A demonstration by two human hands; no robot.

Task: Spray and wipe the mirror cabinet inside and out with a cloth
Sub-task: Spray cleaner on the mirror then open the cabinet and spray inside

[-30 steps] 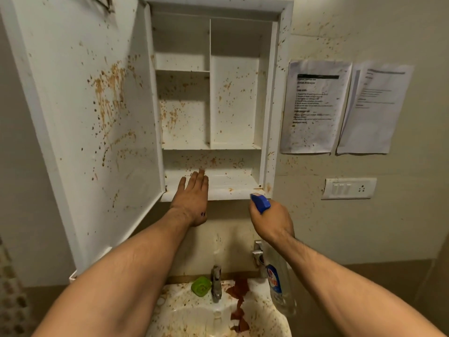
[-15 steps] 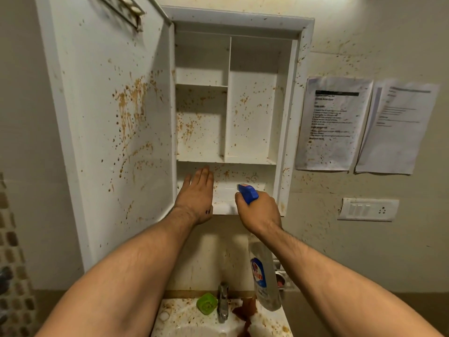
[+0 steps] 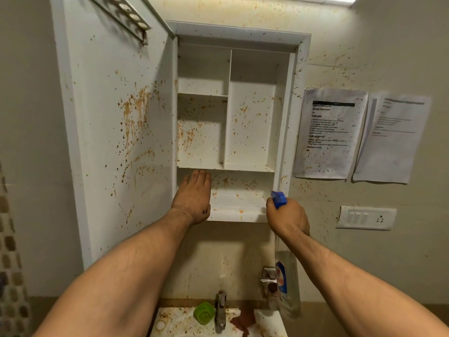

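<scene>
Mirror cabinet (image 3: 252,117): white, boxy, brown-spattered. Left hand (image 3: 193,199): flat, fingers straight, reaching into the bottom compartment. Right hand (image 3: 286,217): fist gripping clear, blue-nozzled spray bottle (image 3: 288,290).

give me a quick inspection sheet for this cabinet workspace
surface: cabinet inside and open door spattered with brown specks
job's things: spray bottle held in right hand; no cloth seen
clutter: green item and red stain on sink
hands: left hand flat on bottom shelf, fingers straight; right hand grips the bottle
cables: nothing seen
surroundings: two papers and a switch plate on the spattered wall
</scene>
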